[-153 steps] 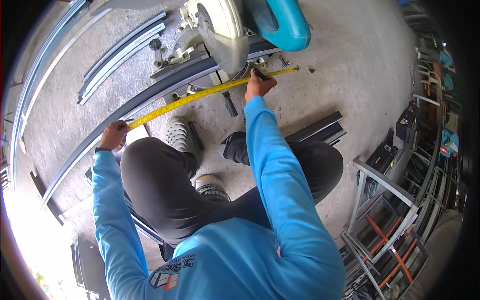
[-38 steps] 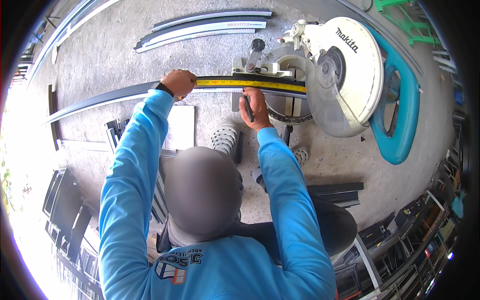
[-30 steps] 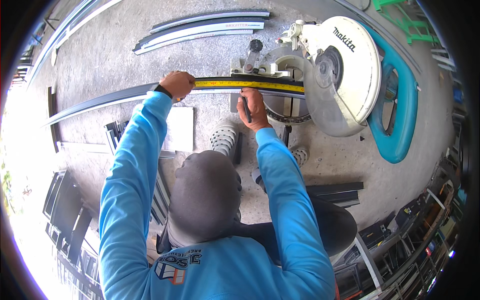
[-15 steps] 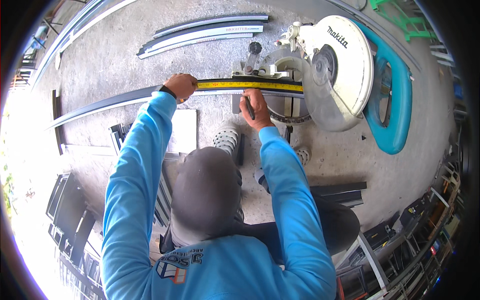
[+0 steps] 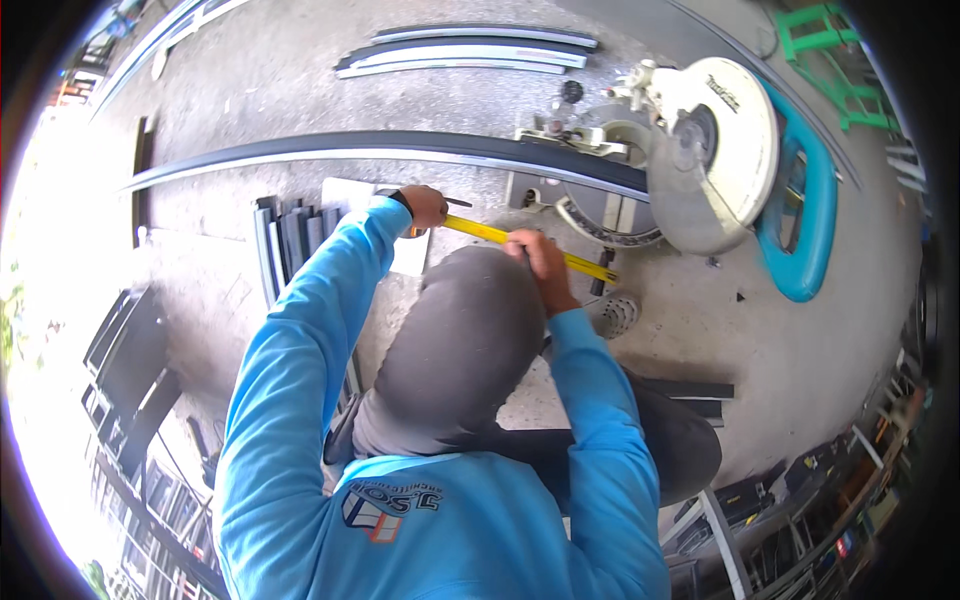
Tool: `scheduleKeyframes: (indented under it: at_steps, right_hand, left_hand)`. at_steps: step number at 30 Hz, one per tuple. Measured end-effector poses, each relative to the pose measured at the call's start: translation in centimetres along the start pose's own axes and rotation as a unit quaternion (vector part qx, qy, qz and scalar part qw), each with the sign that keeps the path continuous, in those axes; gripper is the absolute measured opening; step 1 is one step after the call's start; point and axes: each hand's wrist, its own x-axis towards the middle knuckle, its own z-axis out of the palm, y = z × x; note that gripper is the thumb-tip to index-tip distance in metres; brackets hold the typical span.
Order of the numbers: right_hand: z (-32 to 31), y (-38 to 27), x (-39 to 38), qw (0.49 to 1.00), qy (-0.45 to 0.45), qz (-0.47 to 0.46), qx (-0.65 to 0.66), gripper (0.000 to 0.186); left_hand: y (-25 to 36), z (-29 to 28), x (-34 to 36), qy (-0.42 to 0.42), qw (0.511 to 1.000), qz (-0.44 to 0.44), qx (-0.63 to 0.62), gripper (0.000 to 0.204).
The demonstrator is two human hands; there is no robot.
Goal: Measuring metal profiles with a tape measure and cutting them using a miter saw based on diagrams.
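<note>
My left hand (image 5: 425, 206) is closed around a tape measure, whose case is mostly hidden by the fingers. A thin dark pointed thing sticks out beside that hand. From it the yellow tape blade (image 5: 475, 229) runs right and slightly toward me, its free end beyond my right hand (image 5: 541, 262). The right fingers are closed on the blade; whether they also hold the black pen cannot be made out. Farther off, a long dark metal profile (image 5: 390, 144) with a pale edge lies across the base of a mitre saw (image 5: 735, 150). Both hands are apart from the profile.
Several cut profiles (image 5: 470, 48) lie on the floor beyond the saw. More dark lengths (image 5: 290, 235) and a white board (image 5: 410, 256) are at the left. A green stand (image 5: 825, 60) is far right. Stacked metal frames (image 5: 125, 370) stand at the left edge.
Both hands have lifted the tape measure off the profile and drawn it toward me. The exposed blade now slants, where it lay along the profile before. The profile stays on the saw.
</note>
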Motion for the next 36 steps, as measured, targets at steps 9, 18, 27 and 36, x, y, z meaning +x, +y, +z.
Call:
scheduleKeyframes:
  at_steps: [9,18,27,36]
  right_hand:
    - [-13.4,-8.8,4.9,0.990,0.115,-0.025,0.075,0.014]
    - [-30.3,-13.1,11.8,0.915,0.286,0.058,-0.280,0.038]
    - [-32.2,-7.6,17.5,0.903,0.150,0.391,-0.099,0.076]
    - [-31.6,-7.2,14.8,0.856,0.180,0.476,0.093,0.092]
  left_hand:
    - [-7.7,9.8,-5.1,0.076,0.968,-0.072,-0.227,0.028]
    - [-4.0,7.7,-5.0,0.278,0.960,-0.030,0.015,0.052]
    - [-1.5,-6.9,3.7,0.207,0.977,-0.043,-0.024,0.072]
    - [8.2,-8.3,9.9,0.217,0.973,-0.017,-0.080,0.106]
